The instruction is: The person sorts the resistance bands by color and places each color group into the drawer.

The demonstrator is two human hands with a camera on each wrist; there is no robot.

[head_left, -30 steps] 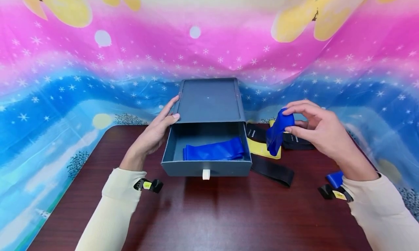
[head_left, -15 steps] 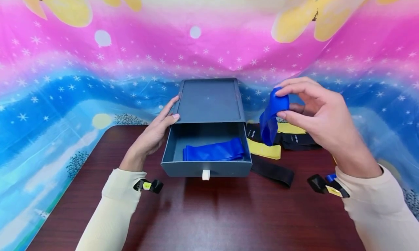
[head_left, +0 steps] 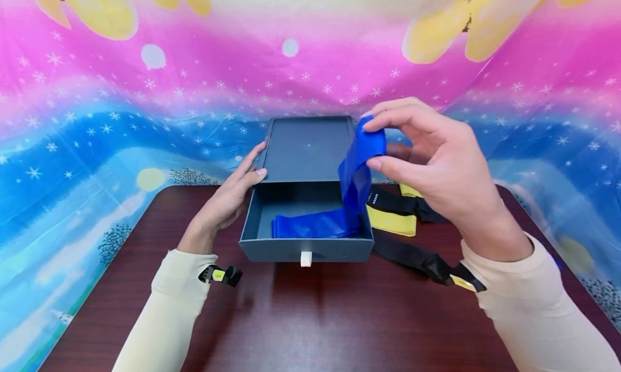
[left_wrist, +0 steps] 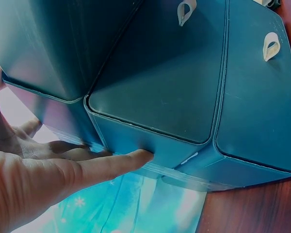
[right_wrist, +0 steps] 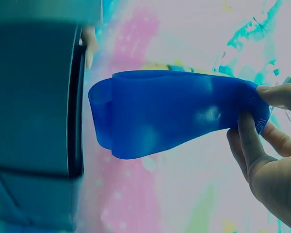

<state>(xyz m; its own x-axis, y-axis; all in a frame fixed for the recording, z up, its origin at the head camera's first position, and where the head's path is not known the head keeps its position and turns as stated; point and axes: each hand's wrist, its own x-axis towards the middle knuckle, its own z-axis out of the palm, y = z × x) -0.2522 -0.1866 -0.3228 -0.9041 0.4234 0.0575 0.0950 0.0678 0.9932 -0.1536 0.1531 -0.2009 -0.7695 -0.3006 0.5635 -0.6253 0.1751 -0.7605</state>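
Note:
My right hand (head_left: 436,162) pinches one end of a blue resistance loop band (head_left: 356,170) between thumb and fingers. The band hangs down over the right side of the pulled-out top drawer (head_left: 271,249). Inside that drawer lies another blue resistance band (head_left: 308,225), laid flat. My left hand (head_left: 228,194) rests on the left side of the grey drawer unit (head_left: 310,148), its fingers extended along the wall. In the left wrist view the thumb touches the side of the unit, near two lower drawers with white pull tabs.
Right of the unit lie black bands (head_left: 395,199), a yellow band (head_left: 390,221) and a longer black band (head_left: 402,253) on the dark wood table (head_left: 310,318). A printed cloth (head_left: 194,81) hangs behind the table.
My right hand has lifted the blue resistance band and carried it leftward, from above the bands on the table to over the open drawer. The left hand has stayed in place.

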